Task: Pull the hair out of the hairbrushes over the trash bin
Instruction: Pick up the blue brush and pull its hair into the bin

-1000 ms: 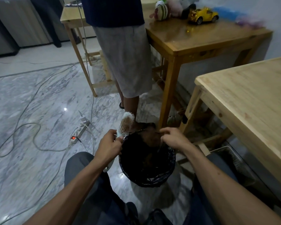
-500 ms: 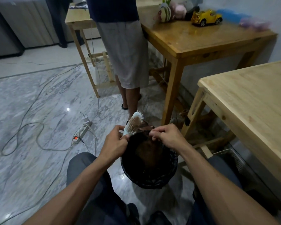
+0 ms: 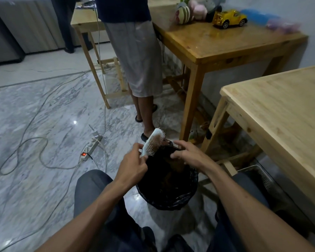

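My left hand [image 3: 133, 165] grips a white hairbrush [image 3: 154, 141] by its handle, tilted up with its bristles facing right, at the far left rim of the trash bin [image 3: 168, 200]. Brownish hair sits among the bristles. The bin has a black liner and stands on the floor between my knees. My right hand [image 3: 190, 154] hovers over the bin just right of the brush, fingers spread and slightly curled toward the bristles. Whether any hair strand is between those fingers I cannot tell.
A person in a grey skirt [image 3: 137, 60] stands just beyond the bin. A wooden table [image 3: 229, 50] with a yellow toy car [image 3: 229, 19] is behind, another wooden table [image 3: 280, 113] at right. A power strip [image 3: 91, 147] and cables lie on the marble floor at left. A white basket [image 3: 258, 176] sits under the right table.
My left hand has lifted and tilted the brush further over the bin's rim. My right hand has gone from a pinch to spread fingers beside the bristles.
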`<act>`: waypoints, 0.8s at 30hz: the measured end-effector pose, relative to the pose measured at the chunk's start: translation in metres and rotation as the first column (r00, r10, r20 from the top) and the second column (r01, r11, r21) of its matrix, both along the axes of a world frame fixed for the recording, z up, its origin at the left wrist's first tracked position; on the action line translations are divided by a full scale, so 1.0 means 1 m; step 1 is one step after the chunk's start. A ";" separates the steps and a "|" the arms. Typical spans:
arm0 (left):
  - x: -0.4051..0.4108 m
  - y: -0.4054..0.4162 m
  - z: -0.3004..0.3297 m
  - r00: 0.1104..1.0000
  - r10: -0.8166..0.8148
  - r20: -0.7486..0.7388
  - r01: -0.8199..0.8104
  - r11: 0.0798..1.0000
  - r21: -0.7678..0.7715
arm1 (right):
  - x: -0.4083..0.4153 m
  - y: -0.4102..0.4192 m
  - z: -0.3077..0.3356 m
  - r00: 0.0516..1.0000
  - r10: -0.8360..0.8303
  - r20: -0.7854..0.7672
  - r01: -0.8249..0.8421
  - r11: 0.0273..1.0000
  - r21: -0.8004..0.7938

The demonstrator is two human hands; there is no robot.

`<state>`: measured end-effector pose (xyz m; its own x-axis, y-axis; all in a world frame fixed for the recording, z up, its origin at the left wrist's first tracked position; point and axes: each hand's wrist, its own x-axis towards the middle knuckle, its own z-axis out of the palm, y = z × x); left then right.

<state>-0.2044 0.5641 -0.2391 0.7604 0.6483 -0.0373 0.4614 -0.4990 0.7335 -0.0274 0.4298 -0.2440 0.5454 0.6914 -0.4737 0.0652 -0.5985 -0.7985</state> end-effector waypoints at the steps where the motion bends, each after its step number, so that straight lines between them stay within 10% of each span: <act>1: 0.001 -0.002 -0.001 1.000 -0.026 0.002 0.026 0.999 0.023 | -0.002 0.003 0.002 0.997 -0.015 -0.072 0.020 0.997 0.078; 5: 0.004 -0.012 -0.003 0.996 -0.088 0.027 0.085 0.994 0.069 | -0.010 0.009 -0.006 0.946 0.030 -0.323 0.054 0.968 0.247; 16: 0.002 0.033 -0.005 0.903 0.430 -0.020 -0.428 0.892 -0.145 | 0.003 -0.009 -0.015 0.984 -0.147 -0.099 0.169 0.943 0.288; 24: 0.001 0.015 -0.009 1.000 -0.002 0.018 0.000 0.992 0.123 | -0.004 0.003 -0.010 0.999 -0.025 0.038 0.018 0.985 0.173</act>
<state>-0.2034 0.5787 -0.2477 0.7610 0.6463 0.0564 0.4483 -0.5867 0.6744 -0.0313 0.4330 -0.2542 0.5773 0.7486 -0.3259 0.0873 -0.4535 -0.8870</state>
